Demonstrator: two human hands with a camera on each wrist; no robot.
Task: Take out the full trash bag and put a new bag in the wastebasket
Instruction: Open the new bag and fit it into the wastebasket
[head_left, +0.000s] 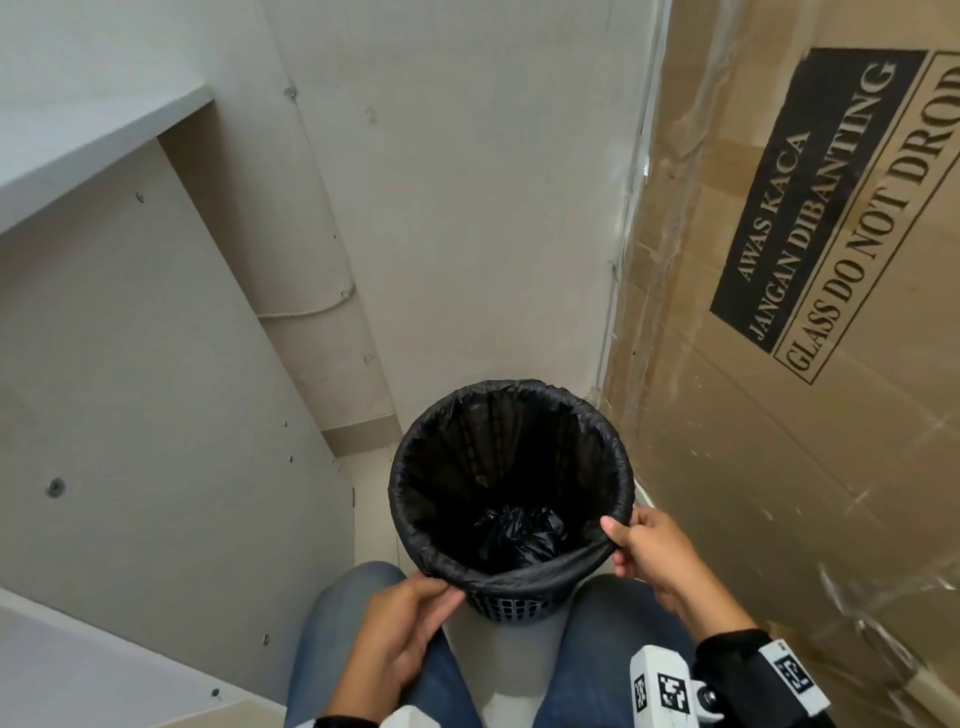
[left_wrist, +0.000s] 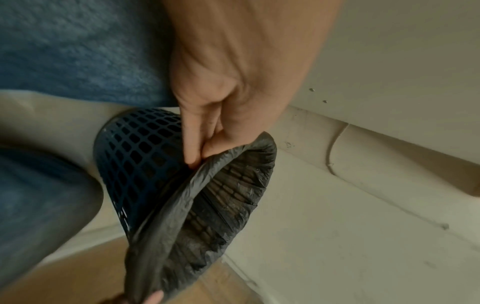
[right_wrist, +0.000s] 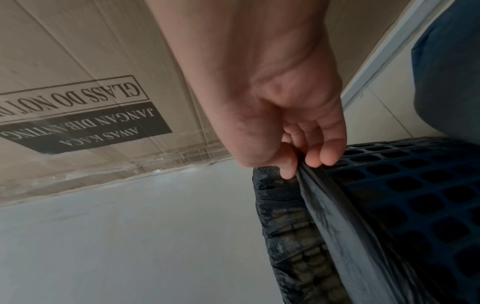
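Note:
A dark blue mesh wastebasket (head_left: 511, 607) stands on the floor between my knees, lined with a black trash bag (head_left: 415, 467) folded over its rim. Crumpled black plastic (head_left: 519, 532) lies at the bottom inside. My left hand (head_left: 439, 590) pinches the bag's near-left edge, seen close in the left wrist view where the fingers (left_wrist: 205, 148) nip the bag (left_wrist: 182, 205) against the basket (left_wrist: 135, 148). My right hand (head_left: 615, 540) pinches the bag's near-right edge; the right wrist view shows its fingers (right_wrist: 288, 164) holding the plastic (right_wrist: 319, 197) beside the basket (right_wrist: 415, 185).
A large cardboard box (head_left: 779, 312) marked "GLASS DO NOT DROP" stands close on the right of the basket. A white wall (head_left: 467, 208) is behind it and a white cabinet panel (head_left: 156, 389) on the left. My jeans-clad knees (head_left: 613, 634) flank the basket.

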